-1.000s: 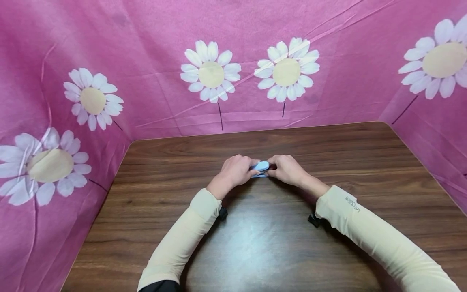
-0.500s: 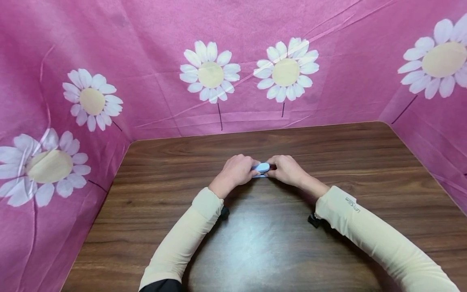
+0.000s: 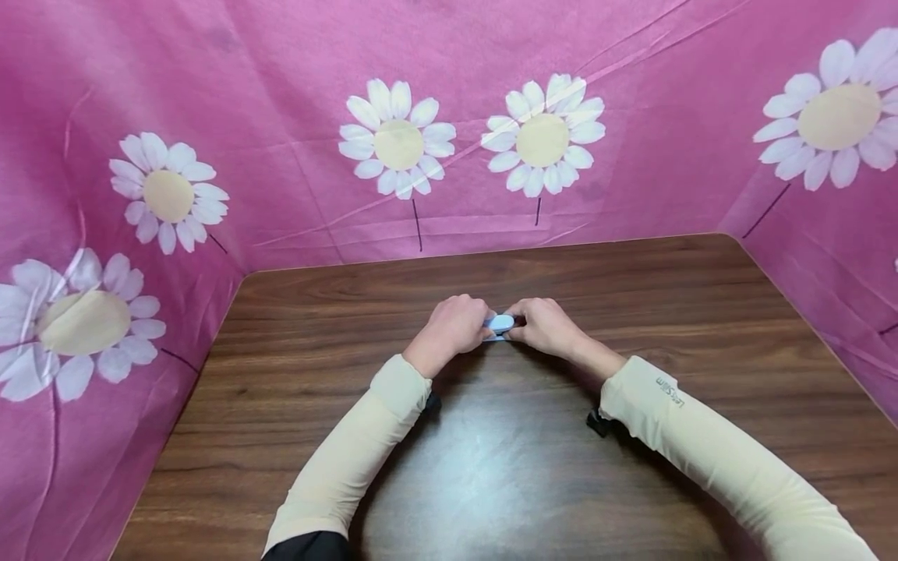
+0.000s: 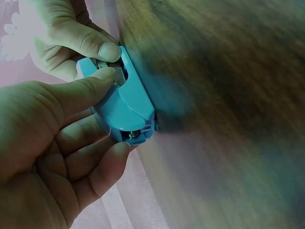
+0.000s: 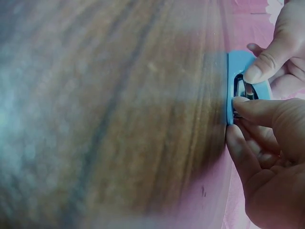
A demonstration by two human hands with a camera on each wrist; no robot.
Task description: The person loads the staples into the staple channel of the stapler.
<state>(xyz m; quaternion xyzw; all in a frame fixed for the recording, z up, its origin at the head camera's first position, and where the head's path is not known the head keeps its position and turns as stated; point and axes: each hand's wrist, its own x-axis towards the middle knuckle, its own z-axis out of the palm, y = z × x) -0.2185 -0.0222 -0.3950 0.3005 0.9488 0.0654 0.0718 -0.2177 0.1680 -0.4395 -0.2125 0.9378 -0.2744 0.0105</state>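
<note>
A small light-blue stapler [image 3: 501,322] stands on the wooden table between both hands. My left hand [image 3: 454,326] holds its left end; in the left wrist view the thumb lies on top of the blue body [image 4: 126,109] and the fingers curl underneath. A small metal spring [image 4: 133,135] shows at its near end. From the other side my right hand [image 3: 549,327] pinches the stapler's right end. The right wrist view shows both thumbs at the opening in the blue shell [image 5: 237,61], where metal parts [image 5: 249,89] are exposed. Fingers hide much of the underside.
The brown wood-grain table [image 3: 491,467] spreads out all around the hands. A pink cloth [image 3: 295,93] printed with white daisies hangs along its back and sides. Black wrist devices [image 3: 599,423] sit below the cream sleeves [image 3: 708,436].
Both hands keep hold of the stapler with only slight shifts. Its top looks a little flatter than before, and the head view has turned slightly to the right.
</note>
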